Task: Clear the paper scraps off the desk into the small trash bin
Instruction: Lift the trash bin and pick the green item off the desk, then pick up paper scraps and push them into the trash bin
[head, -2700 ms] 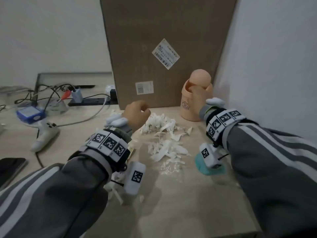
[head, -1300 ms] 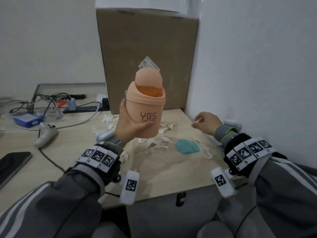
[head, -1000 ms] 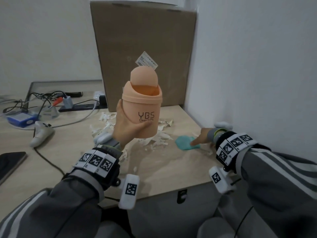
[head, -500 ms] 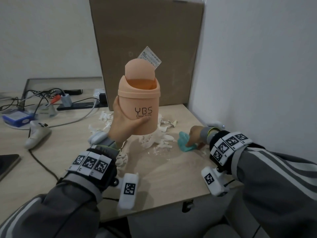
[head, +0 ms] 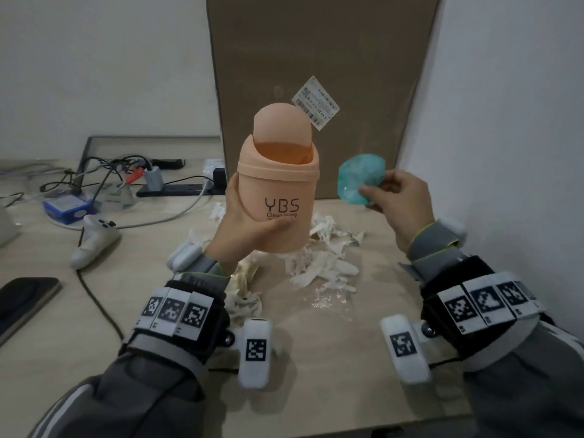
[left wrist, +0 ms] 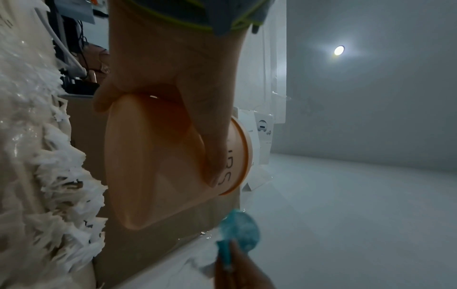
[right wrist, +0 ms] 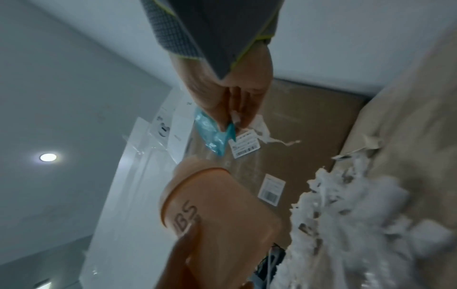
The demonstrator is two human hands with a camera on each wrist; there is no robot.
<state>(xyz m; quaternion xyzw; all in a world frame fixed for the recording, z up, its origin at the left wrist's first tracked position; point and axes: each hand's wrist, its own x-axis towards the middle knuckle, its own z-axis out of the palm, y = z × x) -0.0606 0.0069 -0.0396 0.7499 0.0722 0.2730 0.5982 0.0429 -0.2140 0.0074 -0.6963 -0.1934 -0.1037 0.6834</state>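
— What's the biggest thing in front of you?

— One tall cardboard box [head: 319,90], flat-faced and brown, standing at the back of the pale wood-grain counter [head: 331,358] against the wall. I can count two white labels on it from my right wrist.

— And the bin?

— The small trash bin [head: 278,191] is up off the counter in my left hand [head: 243,229]. It's smooth peach plastic, a cylinder with a domed swing lid tipped back so the mouth is open, held roughly upright. My left fingers and thumb curl round its lower body, the thumb across the black printed letters.

— Your right hand?

— My right hand [head: 398,203] is raised just beside the bin's rim, not touching it. Thumb and fingers pinch one crinkled teal wrapper [head: 360,181], shiny and rounded; from the wrist view a thin white scrap is pinched with it.

— Where are the paper scraps?

— The paper scraps [head: 319,263] lie in a loose heap on the counter below the bin: torn white strips, ragged and curled, too many to count.

— Anything else?

— Left of me: one white controller [head: 94,238], one dark phone [head: 25,298], tangled cables [head: 104,172].
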